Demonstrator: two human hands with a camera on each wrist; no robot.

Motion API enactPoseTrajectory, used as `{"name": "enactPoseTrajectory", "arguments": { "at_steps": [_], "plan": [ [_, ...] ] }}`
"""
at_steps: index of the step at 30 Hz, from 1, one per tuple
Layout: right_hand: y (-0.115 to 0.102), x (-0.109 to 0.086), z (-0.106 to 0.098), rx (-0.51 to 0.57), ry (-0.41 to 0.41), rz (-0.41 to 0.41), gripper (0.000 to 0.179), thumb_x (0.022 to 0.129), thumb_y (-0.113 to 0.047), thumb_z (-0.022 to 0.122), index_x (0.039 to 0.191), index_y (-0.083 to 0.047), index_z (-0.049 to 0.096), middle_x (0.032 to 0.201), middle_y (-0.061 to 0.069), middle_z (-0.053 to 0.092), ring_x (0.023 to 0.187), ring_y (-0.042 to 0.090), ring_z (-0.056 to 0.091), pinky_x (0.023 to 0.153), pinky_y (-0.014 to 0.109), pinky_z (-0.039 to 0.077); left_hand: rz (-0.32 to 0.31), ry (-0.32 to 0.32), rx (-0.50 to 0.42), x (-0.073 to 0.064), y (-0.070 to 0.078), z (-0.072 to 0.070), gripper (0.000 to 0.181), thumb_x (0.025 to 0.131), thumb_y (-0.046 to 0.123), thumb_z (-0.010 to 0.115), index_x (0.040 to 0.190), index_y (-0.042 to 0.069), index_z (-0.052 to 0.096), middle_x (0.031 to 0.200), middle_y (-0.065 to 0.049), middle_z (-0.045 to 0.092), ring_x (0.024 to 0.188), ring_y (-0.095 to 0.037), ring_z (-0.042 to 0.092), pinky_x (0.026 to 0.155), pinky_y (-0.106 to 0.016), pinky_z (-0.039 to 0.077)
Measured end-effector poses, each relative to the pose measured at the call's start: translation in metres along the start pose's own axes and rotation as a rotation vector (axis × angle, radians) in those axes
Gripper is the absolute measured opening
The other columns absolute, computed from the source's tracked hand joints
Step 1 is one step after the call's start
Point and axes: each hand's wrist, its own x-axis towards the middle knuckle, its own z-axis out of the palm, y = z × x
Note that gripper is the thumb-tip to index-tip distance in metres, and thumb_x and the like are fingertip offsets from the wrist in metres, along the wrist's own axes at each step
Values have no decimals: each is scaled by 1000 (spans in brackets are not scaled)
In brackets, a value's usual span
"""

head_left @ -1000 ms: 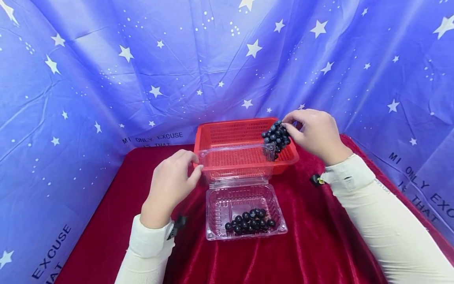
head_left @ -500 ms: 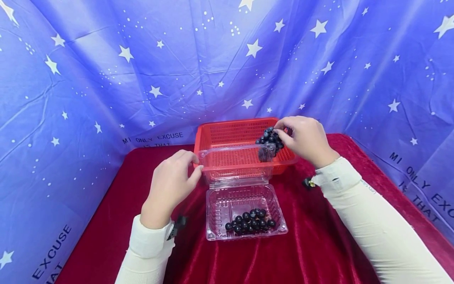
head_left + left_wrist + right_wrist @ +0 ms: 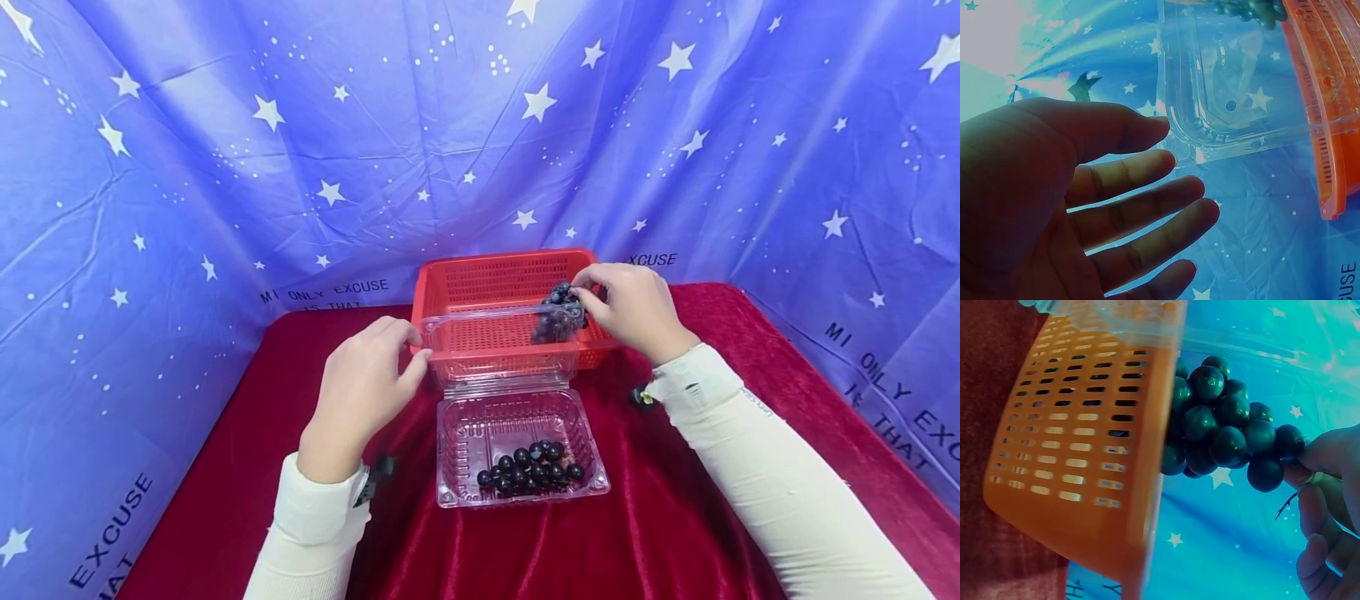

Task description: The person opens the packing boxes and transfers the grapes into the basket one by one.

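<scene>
A bunch of dark grapes point(image 3: 557, 298) hangs by its stem from the right hand point(image 3: 637, 310), whose thumb and fingers pinch it. The bunch is partly down inside the red slotted basket point(image 3: 480, 282); its lower part shows through clear plastic. At the corner of the raised lid point(image 3: 1188, 128) of a clear plastic clamshell box, the left hand point(image 3: 363, 379) pinches the edge between thumb and index finger, its other fingers spread loosely. The box's bottom half point(image 3: 467, 427) lies on the cloth nearer the person, with another bunch of dark grapes point(image 3: 528, 468) along its front side.
Red velvet cloth point(image 3: 660, 500) covers the table. Behind and beside it hangs a blue curtain point(image 3: 420, 125) with white stars, close to the basket's back. The raised lid stands in front of the basket and overlaps it in the head view.
The right hand has moved left and down, lowering the grape bunch further into the basket behind the lid. The left hand and the clamshell box have stayed in place.
</scene>
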Motion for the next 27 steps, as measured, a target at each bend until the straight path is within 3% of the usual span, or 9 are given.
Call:
{"name": "enactPoseTrajectory", "arguments": {
  "at_steps": [17,27],
  "plan": [
    [9,-16,22,3,-70,88,7,89,-27,80,94,-24,77,68,-5,66,61,20,56,54,43,46,-2,-8,-1,0,0,0,10,89,23,73,91,14,69,87,-2,67,63,-16,51,56,-36,48],
    [15,-26,31,2,-135,120,8,89,-21,76,97,-21,77,61,-5,62,56,17,52,51,39,43,-10,-24,6,0,0,0,9,89,24,72,91,15,68,86,-1,67,63,-16,51,56,-35,48]
  ]
}}
